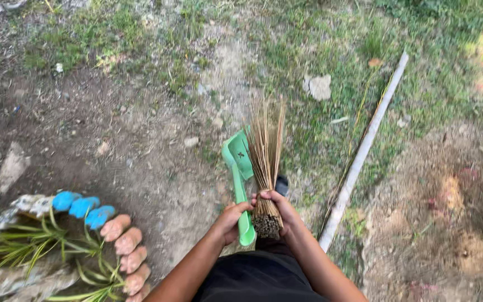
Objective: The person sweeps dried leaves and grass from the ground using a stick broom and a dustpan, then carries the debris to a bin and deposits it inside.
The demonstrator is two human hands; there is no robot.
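My left hand [231, 219] grips the handle of a green plastic dustpan [238, 162], whose scoop points away from me over the dirt. My right hand [284, 214] is wrapped around the bound end of a stick broom [266, 151]. Its thin brown bristles fan upward just right of the dustpan and overlap its edge. Both hands are close together in front of my dark clothing.
A long pale pipe [363, 150] lies diagonally on the ground to the right. Painted blue and pink stones [106, 223] border a plant [34, 246] at lower left. A flat rock [320, 86] sits in the grass ahead, with bare dirt on both sides.
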